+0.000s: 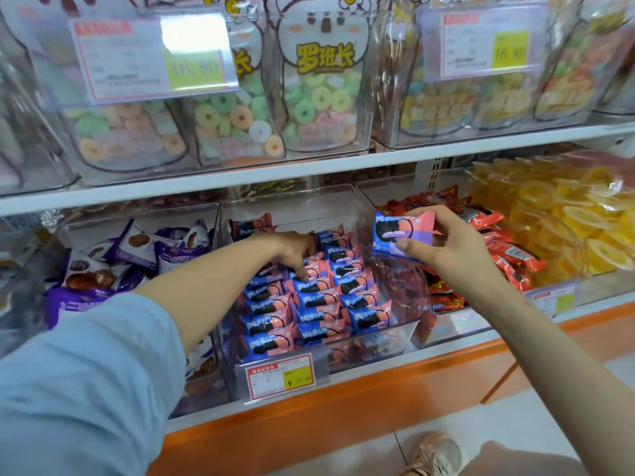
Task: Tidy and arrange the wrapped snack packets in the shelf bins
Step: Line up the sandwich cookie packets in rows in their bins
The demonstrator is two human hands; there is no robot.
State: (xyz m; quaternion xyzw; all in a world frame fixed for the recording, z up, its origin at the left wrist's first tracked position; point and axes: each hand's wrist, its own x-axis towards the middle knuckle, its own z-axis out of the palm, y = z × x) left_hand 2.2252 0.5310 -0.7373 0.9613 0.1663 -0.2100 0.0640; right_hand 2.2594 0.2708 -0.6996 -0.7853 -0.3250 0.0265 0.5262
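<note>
Snack packets (316,304) line the bin (371,348); left hand (295,250) presses them flat-fingered, right hand (446,245) pinches one packet (402,235).

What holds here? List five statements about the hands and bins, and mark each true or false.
1. The right hand holds a blue-pink packet. True.
2. The left hand reaches into the purple packets' bin. False: its fingers touch packets in the middle bin.
3. The held packet lies in the middle bin. False: it is held up above that bin's right side.
4. Red packets fill the bin to the right. True.
5. Ring sweets are stocked above. True.
</note>
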